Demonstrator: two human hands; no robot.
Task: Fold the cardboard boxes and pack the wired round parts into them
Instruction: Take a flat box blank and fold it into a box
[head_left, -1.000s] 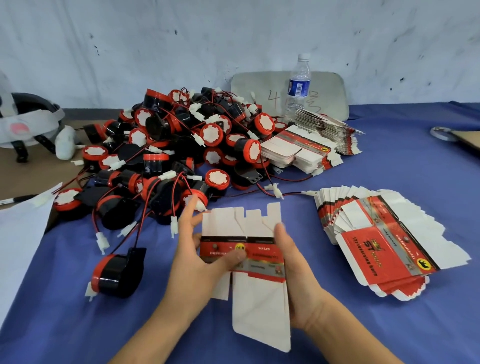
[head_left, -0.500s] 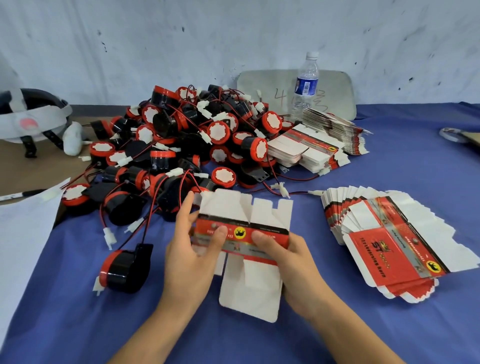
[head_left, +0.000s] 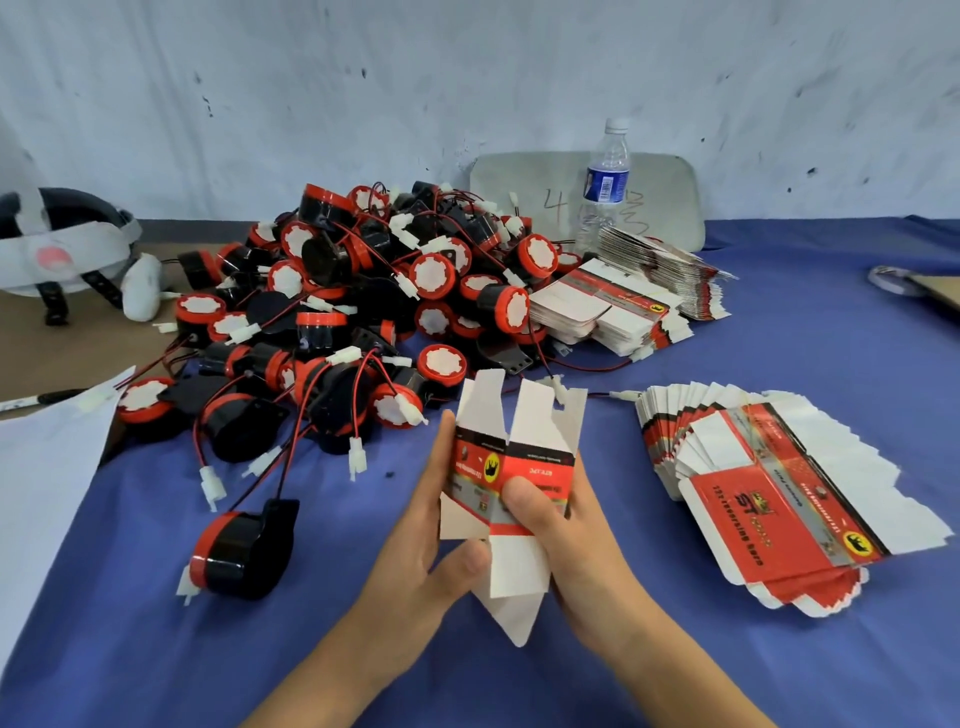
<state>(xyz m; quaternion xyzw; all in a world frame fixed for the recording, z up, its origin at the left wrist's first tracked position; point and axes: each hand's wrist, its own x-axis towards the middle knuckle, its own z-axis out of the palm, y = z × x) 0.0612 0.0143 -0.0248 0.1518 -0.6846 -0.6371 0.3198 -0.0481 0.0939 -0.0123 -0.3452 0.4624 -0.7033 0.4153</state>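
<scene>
cardboard, white inside and printed red, black and silver outside, is held above the blue cloth (head_left: 779, 670) as a half-opened box (head_left: 540, 465), with white flaps standing up at its far end and hanging down at its near end. its left side is gripped by the left hand (head_left: 415, 561), thumb against a white flap, and its printed band is pinched by the right hand (head_left: 571, 540), thumb on the front. a black, red-rimmed round part (head_left: 239, 551) lies alone to the left. a fanned pile of flat boxes (head_left: 779, 499) lies to the right. farther back a heap of wired round parts (head_left: 363, 312) is seen, with a second bundle of flat boxes (head_left: 608, 306) beside it and a water bottle (head_left: 605, 182) behind.
</scene>
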